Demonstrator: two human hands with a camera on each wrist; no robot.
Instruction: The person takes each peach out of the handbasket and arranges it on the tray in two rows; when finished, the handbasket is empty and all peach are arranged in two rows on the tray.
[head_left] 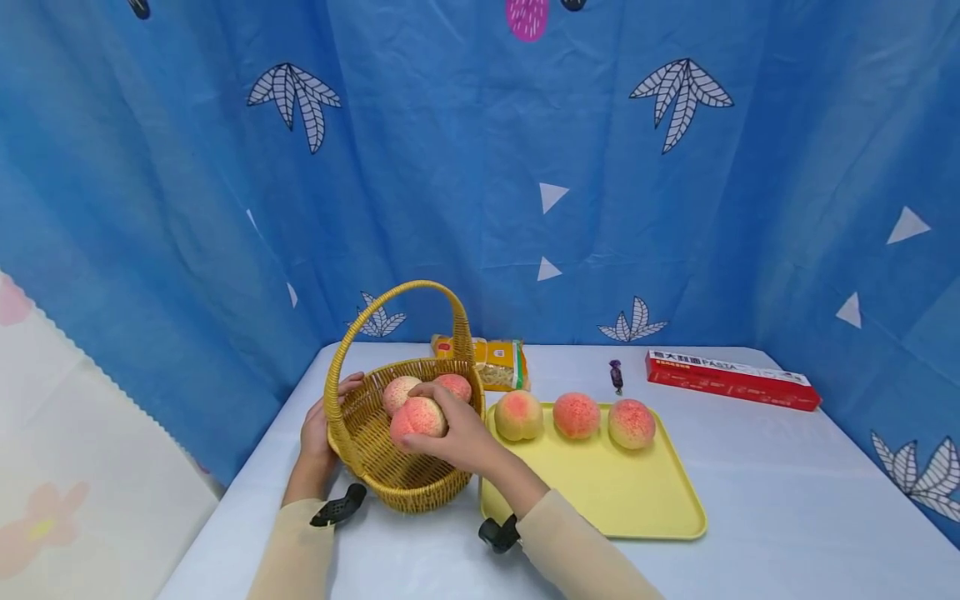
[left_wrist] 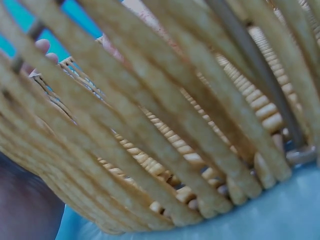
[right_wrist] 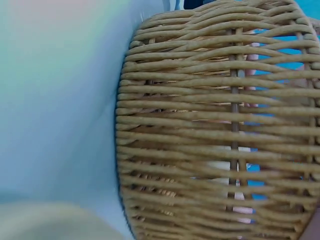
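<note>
A woven wicker basket (head_left: pixel 420 500) with a tall arched handle stands on the left part of the table. The left hand (head_left: pixel 318 429) holds its left side, fingers bent round near the rim. Just above the basket's opening, the right hand (head_left: pixel 467 433) pinches a pink and cream peach (head_left: pixel 417 418) between thumb and fingers. Inside lie a pale peach (head_left: pixel 398 392) and a redder peach (head_left: pixel 454 385), both partly hidden. Three more peaches, one of them at the left (head_left: pixel 518 416), sit along the back of a yellow tray (head_left: pixel 600 508). Wicker weave (right_wrist: pixel 215 120) fills most of the right wrist view.
Behind the basket lies a yellow pasta bag (head_left: pixel 498 364). A small dark wrapped candy (head_left: pixel 617 377) is behind the tray, and a red pasta box (head_left: pixel 731 381) lies at the back right. A blue curtain (head_left: pixel 480 167) hangs along the table's far edge.
</note>
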